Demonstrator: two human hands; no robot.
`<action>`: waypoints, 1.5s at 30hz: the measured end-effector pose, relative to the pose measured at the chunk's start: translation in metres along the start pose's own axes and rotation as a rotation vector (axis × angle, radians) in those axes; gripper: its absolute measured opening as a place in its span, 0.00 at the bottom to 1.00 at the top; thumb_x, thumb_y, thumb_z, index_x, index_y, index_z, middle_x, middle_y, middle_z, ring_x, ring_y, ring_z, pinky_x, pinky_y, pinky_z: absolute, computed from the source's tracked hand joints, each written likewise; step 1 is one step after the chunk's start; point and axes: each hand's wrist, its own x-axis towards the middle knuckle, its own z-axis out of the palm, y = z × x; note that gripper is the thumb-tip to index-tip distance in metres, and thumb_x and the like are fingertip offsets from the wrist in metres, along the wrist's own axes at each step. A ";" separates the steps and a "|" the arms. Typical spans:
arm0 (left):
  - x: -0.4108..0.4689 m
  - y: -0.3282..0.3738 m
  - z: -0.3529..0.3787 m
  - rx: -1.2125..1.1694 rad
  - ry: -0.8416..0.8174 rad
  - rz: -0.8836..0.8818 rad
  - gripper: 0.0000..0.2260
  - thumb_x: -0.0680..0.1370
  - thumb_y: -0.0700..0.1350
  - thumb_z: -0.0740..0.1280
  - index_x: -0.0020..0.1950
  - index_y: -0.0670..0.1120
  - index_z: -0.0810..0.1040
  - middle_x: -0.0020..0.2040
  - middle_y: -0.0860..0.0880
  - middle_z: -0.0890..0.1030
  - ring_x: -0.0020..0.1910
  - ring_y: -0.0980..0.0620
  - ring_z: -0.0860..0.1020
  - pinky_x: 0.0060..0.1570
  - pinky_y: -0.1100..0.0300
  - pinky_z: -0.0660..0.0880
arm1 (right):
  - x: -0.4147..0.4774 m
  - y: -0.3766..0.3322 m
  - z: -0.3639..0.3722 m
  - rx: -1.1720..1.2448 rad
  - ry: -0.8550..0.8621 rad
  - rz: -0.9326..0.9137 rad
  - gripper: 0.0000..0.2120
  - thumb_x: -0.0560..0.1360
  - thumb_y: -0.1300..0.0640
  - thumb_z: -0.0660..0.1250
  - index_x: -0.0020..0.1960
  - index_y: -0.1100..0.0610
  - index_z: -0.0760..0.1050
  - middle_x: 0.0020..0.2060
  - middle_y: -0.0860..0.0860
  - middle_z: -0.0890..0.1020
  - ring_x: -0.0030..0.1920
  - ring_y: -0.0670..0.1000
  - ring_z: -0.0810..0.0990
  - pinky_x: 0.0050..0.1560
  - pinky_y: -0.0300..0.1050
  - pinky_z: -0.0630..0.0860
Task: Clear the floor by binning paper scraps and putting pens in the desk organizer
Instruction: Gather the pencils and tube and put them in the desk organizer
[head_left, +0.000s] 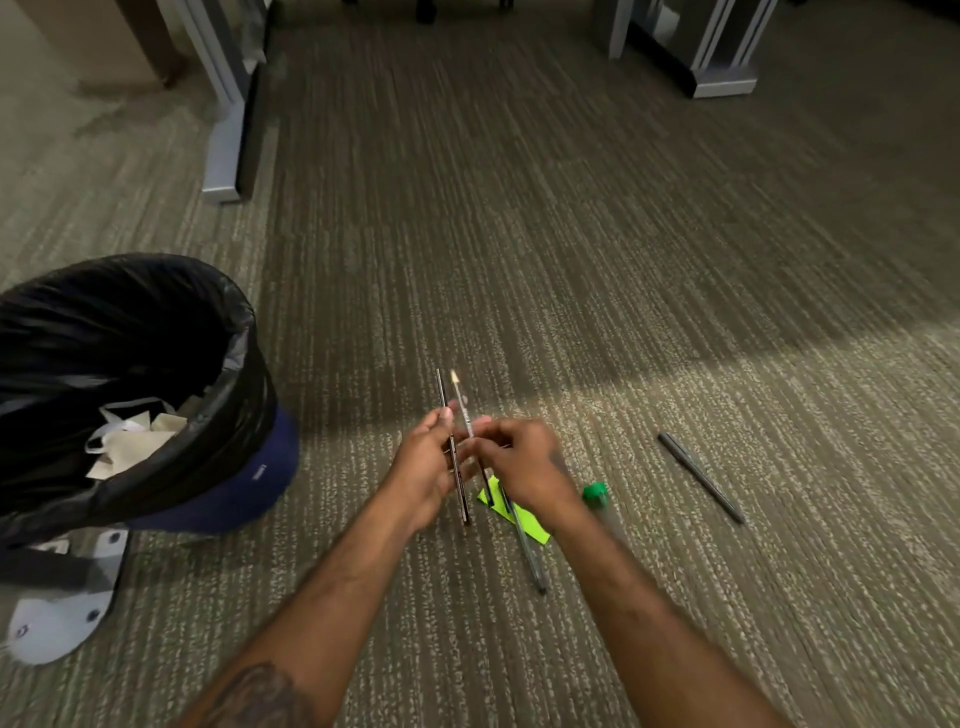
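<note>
— What's the floor like from your end?

— I see grey-green striped carpet (571, 234) with grey desk legs (226, 130) at the far edge. A blue bin lined with a black plastic bag (130, 374) stands at the left, crumpled white paper scraps (132, 439) inside.

— And the hands?

— The left hand (426, 467) is closed around a thin dark pencil (453, 447), held upright. The right hand (524, 462) pinches a slim pale-tipped pencil (464, 410) just beside it. Below them, on the carpet, I see a bright green paper scrap (524, 525), a clear pen (527, 551) across it, a green cap (596, 492), and a dark grey pen (698, 475) further right.
</note>
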 end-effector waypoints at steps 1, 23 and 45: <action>0.000 -0.001 0.002 -0.020 -0.005 -0.006 0.14 0.84 0.47 0.54 0.66 0.49 0.74 0.52 0.48 0.84 0.43 0.53 0.81 0.43 0.55 0.76 | -0.001 -0.001 0.005 -0.023 -0.001 -0.022 0.04 0.71 0.61 0.72 0.43 0.54 0.84 0.42 0.47 0.85 0.41 0.48 0.84 0.46 0.45 0.81; -0.005 0.024 0.037 0.023 0.005 -0.019 0.12 0.81 0.36 0.59 0.62 0.45 0.75 0.49 0.46 0.83 0.39 0.53 0.82 0.31 0.60 0.74 | -0.025 0.050 -0.084 0.094 0.268 0.293 0.23 0.77 0.59 0.66 0.71 0.51 0.67 0.60 0.53 0.78 0.56 0.53 0.78 0.59 0.53 0.76; -0.455 0.483 0.358 0.043 -0.118 -0.091 0.13 0.83 0.38 0.56 0.66 0.47 0.72 0.47 0.48 0.81 0.35 0.56 0.82 0.32 0.60 0.76 | -0.278 -0.585 -0.385 0.840 0.298 0.292 0.17 0.75 0.66 0.66 0.61 0.53 0.76 0.45 0.53 0.81 0.36 0.50 0.81 0.38 0.42 0.78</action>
